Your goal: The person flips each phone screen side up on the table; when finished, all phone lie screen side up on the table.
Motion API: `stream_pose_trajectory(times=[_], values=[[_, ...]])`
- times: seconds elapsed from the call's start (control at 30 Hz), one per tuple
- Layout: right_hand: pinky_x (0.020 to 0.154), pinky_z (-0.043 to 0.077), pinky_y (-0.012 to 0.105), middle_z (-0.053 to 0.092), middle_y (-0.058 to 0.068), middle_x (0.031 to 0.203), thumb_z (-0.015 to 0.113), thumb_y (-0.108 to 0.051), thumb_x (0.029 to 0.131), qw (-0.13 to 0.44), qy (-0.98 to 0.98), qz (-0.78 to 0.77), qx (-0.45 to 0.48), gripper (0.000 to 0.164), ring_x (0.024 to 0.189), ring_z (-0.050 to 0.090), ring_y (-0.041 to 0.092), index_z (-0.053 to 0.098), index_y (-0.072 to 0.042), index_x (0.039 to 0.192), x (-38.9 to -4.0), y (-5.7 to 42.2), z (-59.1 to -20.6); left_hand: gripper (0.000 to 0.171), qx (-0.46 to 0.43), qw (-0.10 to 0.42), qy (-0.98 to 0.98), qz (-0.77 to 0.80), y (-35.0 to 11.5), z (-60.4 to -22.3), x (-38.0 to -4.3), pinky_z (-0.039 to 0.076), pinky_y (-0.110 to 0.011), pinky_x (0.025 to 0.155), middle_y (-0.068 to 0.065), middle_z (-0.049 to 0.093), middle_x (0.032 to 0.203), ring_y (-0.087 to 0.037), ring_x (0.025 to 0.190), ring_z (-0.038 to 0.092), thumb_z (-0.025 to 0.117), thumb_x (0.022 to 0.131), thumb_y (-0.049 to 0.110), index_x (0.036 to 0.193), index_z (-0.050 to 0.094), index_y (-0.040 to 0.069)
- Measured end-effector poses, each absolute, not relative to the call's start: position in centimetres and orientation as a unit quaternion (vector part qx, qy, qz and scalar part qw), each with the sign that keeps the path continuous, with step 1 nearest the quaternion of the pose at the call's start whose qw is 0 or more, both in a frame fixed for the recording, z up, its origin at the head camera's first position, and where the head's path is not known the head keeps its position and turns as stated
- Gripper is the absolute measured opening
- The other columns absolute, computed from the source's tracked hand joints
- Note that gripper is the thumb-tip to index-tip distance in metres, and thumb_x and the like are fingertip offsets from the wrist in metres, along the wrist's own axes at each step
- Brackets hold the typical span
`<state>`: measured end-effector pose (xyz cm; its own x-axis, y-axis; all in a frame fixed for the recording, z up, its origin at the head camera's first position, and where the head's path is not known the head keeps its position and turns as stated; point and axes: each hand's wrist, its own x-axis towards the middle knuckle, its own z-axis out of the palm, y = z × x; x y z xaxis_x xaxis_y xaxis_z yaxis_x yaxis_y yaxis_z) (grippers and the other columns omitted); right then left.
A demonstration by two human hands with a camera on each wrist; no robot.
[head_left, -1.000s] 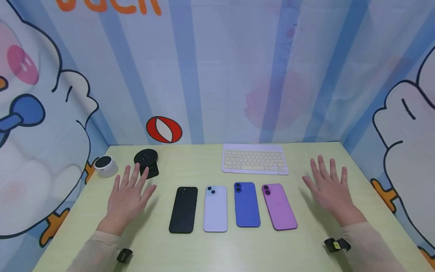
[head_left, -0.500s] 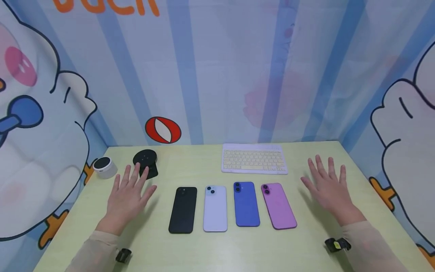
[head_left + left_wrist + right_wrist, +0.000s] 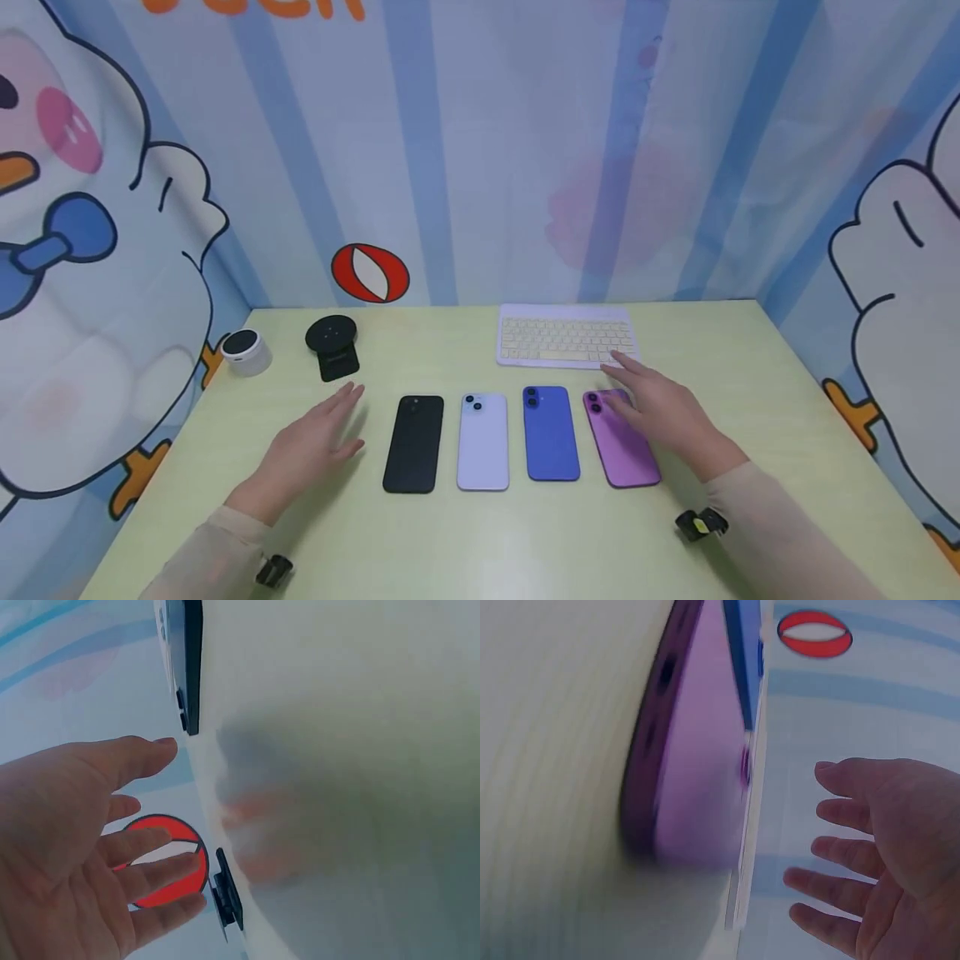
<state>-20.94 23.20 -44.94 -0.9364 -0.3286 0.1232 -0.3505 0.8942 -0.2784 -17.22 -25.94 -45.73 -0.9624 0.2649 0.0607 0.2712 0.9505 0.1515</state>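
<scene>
My right hand (image 3: 667, 408), fingers extended and holding nothing, hovers over the pink phone (image 3: 630, 454); its fingertips overlap the lower right of the keyboard (image 3: 566, 337) in the head view. The right wrist view has the pink phone (image 3: 701, 772) close up beside that hand (image 3: 900, 847). Left of the phones my left hand (image 3: 303, 450) is held above the table, fingers loosely straight, also holding nothing. Nearest to it lies the black phone (image 3: 414, 446). A pale lavender phone (image 3: 483, 442) and a blue phone (image 3: 551, 435) lie between the black and pink ones, all camera side up.
At the back left stand a small white cylinder with a black top (image 3: 246, 353) and a black stand with a round disc (image 3: 332, 343). The light wooden table (image 3: 480, 542) ends at a blue striped curtain (image 3: 510, 167) with cartoon prints.
My right hand has moved left from the table's right side to over the pink phone. The left hand has turned and drawn back from the black stand. The head view has shifted slightly.
</scene>
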Motion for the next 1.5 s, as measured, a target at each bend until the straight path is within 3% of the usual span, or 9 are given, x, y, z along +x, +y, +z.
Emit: stream_pose_trajectory(times=[0.2, 0.53, 0.87, 1.13, 1.5], values=[[0.109, 0.046, 0.057, 0.055, 0.014, 0.152, 0.068, -0.030, 0.100, 0.037, -0.953, 0.185, 0.235, 0.047, 0.141, 0.052, 0.038, 0.063, -0.009, 0.142, -22.0, 18.4, -45.0, 0.072, -0.160, 0.006, -0.980, -0.119, -25.0, -45.9, -16.5, 0.052, -0.057, 0.101, -0.016, 0.054, 0.152, -0.039, 0.137, 0.054, 0.081, 0.089, 0.028, 0.152, 0.051, 0.010], [0.118, 0.040, 0.048, 0.063, 0.007, 0.144, 0.072, -0.032, 0.098, -0.020, -0.929, 0.247, 0.276, 0.045, 0.141, 0.052, 0.028, 0.066, -0.011, 0.138, -23.8, 12.2, -46.2, 0.060, -0.173, -0.028, -0.972, -0.156, -23.9, -46.3, -15.9, 0.050, -0.054, 0.106, -0.009, 0.061, 0.144, -0.033, 0.134, 0.056, 0.084, 0.086, 0.034, 0.139, 0.065, 0.014], [0.118, 0.040, 0.044, 0.063, 0.008, 0.143, 0.076, -0.031, 0.095, -0.054, -0.903, 0.270, 0.330, 0.047, 0.138, 0.054, 0.028, 0.068, -0.011, 0.136, -25.0, 7.5, -48.1, 0.063, -0.184, -0.048, -0.964, -0.187, -24.2, -47.0, -16.0, 0.048, -0.050, 0.109, -0.006, 0.061, 0.142, -0.028, 0.131, 0.055, 0.087, 0.083, 0.036, 0.138, 0.066, 0.013], [0.119, 0.038, 0.045, 0.060, 0.009, 0.146, 0.078, -0.030, 0.092, -0.072, -0.892, 0.267, 0.358, 0.051, 0.141, 0.050, 0.030, 0.066, -0.011, 0.137, -25.8, 4.6, -48.2, 0.072, -0.198, -0.072, -0.954, -0.213, -24.8, -47.4, -16.2, 0.047, -0.048, 0.108, 0.000, 0.060, 0.143, -0.021, 0.127, 0.050, 0.093, 0.073, 0.041, 0.136, 0.068, 0.018], [0.116, 0.038, 0.049, 0.062, 0.006, 0.143, 0.082, -0.031, 0.087, -0.083, -0.895, 0.255, 0.357, 0.054, 0.139, 0.050, 0.029, 0.067, -0.014, 0.137, -26.0, 3.0, -48.2, 0.074, -0.205, -0.072, -0.952, -0.215, -24.7, -47.3, -16.4, 0.047, -0.050, 0.109, 0.001, 0.057, 0.148, -0.023, 0.130, 0.047, 0.094, 0.071, 0.043, 0.136, 0.068, 0.020]])
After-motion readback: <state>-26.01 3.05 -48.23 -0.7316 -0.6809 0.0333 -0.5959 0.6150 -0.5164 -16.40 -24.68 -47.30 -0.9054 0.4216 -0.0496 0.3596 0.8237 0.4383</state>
